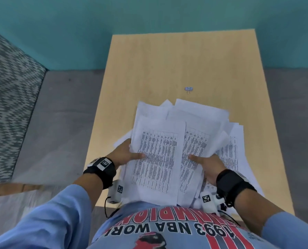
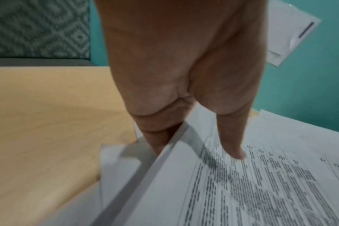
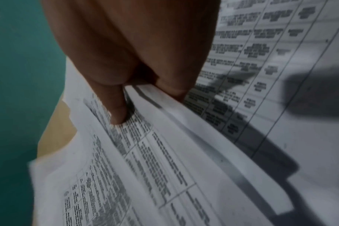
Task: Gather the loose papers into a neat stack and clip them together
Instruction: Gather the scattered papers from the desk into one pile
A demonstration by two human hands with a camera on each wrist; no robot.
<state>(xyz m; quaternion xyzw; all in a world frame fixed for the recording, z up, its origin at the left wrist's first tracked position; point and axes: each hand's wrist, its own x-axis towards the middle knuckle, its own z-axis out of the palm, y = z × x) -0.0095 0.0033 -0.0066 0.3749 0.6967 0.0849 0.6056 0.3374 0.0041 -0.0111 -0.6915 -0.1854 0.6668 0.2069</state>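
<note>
A messy bundle of printed papers (image 1: 167,141) is held just above the near half of the wooden table (image 1: 167,60). My left hand (image 1: 128,153) grips the bundle's left edge, thumb on top and fingers underneath. The same pinch shows in the left wrist view, thumb pressing on the papers (image 2: 242,191). My right hand (image 1: 203,160) grips the bundle's right side the same way, and in the right wrist view its thumb lies on the printed papers (image 3: 145,168). More sheets (image 1: 235,153) lie spread under and to the right. A small silver clip (image 1: 189,88) lies on the table beyond the papers.
The table's far half is bare wood. Grey floor (image 1: 59,114) runs along the left, with a patterned seat (image 1: 6,96) at the far left and a teal wall (image 1: 149,15) behind. The person's shirt (image 1: 167,230) presses against the near table edge.
</note>
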